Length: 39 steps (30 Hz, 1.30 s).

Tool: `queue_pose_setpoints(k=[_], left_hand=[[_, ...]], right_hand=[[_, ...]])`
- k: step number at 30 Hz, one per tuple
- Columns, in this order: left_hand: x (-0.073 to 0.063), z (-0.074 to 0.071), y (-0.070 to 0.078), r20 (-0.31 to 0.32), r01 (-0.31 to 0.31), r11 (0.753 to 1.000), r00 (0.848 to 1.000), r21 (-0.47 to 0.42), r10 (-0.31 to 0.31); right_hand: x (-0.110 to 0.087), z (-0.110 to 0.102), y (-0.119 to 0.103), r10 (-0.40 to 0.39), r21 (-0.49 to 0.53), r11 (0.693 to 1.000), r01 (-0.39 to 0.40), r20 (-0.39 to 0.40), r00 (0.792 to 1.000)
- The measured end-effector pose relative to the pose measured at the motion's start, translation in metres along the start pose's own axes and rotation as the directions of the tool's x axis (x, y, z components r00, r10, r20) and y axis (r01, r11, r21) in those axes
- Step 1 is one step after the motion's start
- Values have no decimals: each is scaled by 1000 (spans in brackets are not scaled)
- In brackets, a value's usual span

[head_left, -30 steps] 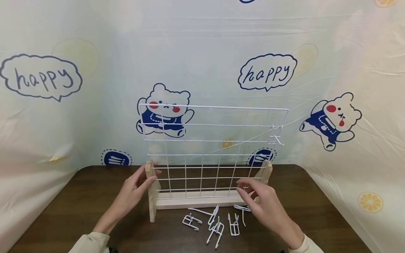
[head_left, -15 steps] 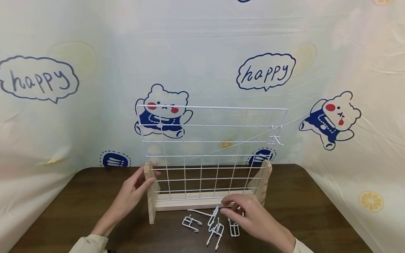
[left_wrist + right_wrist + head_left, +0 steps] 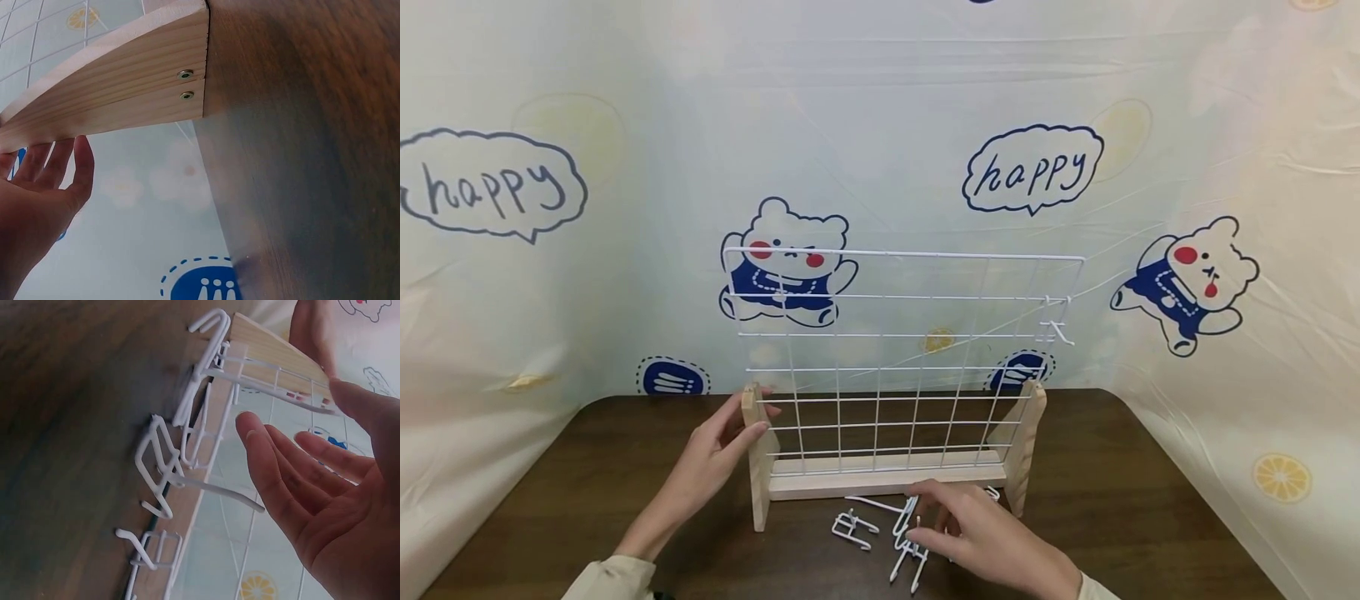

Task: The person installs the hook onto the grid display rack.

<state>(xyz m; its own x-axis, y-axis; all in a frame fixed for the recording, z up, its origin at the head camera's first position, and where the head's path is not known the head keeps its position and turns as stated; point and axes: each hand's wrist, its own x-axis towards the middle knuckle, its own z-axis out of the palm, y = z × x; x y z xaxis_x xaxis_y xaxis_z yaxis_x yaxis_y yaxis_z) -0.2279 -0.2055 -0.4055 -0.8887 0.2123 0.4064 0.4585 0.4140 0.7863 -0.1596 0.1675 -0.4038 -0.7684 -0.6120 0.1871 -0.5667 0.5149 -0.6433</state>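
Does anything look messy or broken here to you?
Nothing looks broken. The loose white hooks seem untidy, though: they lie jumbled at different angles in front of the wooden stand, whereas one hook hangs neatly on the wire grid, at its upper right.

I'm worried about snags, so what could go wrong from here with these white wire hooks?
Some loose white wire hooks appear to overlap near the right hand, so lifting one might drag another. The upright white wire grid might wobble if knocked, should the left hand let go of its pale wooden stand.
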Motion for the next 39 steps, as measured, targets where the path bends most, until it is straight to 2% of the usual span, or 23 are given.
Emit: queue_pose_setpoints(k=[7,15,23,32,39], left_hand=[[0,0,1,2,9,1000,1000,3,-9],[1,-1,0,10,-13,1000,1000,7,13],[1,-2,0,13,-20,1000,1000,9,20],[1,-2,-1,12,-27,1000,1000,11,27],[2,-3,-1,15,-26,1000,1000,7,26]], right_hand=[[0,8,2,-105,-132,986,101,-21,994],[0,10,4,-183,-153,973,173,-53,982],[0,10,5,-180,-56,983,178,-33,983],[-1,9,7,-148,-1,989,149,32,988],[-1,8,7,-155,6,988,155,48,987]])
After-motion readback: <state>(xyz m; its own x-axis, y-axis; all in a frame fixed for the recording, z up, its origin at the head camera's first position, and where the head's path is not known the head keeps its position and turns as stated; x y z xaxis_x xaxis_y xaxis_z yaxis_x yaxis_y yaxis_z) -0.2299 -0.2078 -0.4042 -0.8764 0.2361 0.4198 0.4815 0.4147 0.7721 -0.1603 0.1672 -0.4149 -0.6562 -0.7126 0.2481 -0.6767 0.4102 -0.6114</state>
